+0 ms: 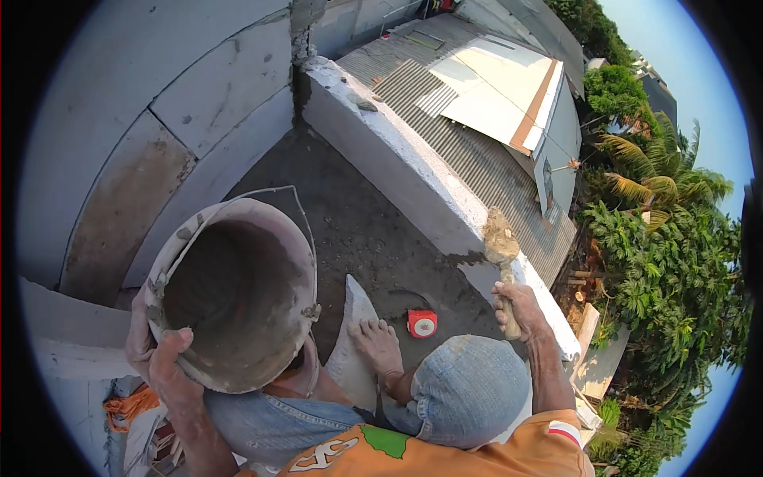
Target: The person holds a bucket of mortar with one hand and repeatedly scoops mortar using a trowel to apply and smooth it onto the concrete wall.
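My left hand (163,358) is closed on the lower left rim of a pale bucket (298,246), its thumb over the edge. The bucket is tipped so its mouth faces me; its inner wall is coated in grey mortar, and its wire handle (296,195) hangs loose over the far side. On the right, my right hand (520,310) grips the handle of a trowel (501,237) crusted with mortar. Its blade rests over or just above the top of a low white block wall (413,171); contact is hard to tell.
A red tape measure (422,323) lies on the grey floor near my bare foot (377,346), which is on a white slab piece (358,310). A tall block wall (226,87) rises at left. Beyond the low wall are corrugated roofing (477,167) and trees (660,262).
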A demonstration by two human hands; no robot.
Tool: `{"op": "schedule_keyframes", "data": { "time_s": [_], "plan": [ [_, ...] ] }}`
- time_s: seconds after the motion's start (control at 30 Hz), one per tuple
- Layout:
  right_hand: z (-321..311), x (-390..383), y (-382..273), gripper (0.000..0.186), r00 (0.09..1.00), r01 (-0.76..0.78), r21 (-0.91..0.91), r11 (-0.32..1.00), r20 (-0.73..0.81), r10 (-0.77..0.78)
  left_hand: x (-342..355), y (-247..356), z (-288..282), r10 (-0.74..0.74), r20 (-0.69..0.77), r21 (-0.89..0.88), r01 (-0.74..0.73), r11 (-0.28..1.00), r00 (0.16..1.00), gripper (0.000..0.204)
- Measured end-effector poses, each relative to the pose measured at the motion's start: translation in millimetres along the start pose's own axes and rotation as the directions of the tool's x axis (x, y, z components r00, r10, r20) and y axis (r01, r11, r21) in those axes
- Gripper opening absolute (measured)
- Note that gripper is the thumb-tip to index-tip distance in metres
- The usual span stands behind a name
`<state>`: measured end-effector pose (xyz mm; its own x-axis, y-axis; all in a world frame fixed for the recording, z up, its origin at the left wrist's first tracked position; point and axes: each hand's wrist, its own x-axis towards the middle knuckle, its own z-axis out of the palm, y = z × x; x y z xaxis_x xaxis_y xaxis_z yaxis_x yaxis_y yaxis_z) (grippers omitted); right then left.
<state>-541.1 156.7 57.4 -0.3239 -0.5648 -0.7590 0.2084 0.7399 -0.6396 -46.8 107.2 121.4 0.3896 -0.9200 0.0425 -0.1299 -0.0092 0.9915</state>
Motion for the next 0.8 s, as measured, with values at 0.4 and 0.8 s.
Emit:
{"op": "schedule_keyframes", "data": {
  "time_s": [0.4, 0.8],
  "plan": [
    [160, 121, -149, 0.026, 0.903, 0.232, -0.118, 0.965, 0.395, -0.169, -5, 6, -20, 0.001, -0.046, -0.061, -0.004, 0.998, 0.999, 0.065],
    [200, 120, -167, 0.025, 0.883, 0.286, -0.299, 0.911, 0.451, -0.129, -2, 1, -20, -0.038, -0.098, -0.157, 0.022, 0.987, 0.994, 0.066]
  ]
}}
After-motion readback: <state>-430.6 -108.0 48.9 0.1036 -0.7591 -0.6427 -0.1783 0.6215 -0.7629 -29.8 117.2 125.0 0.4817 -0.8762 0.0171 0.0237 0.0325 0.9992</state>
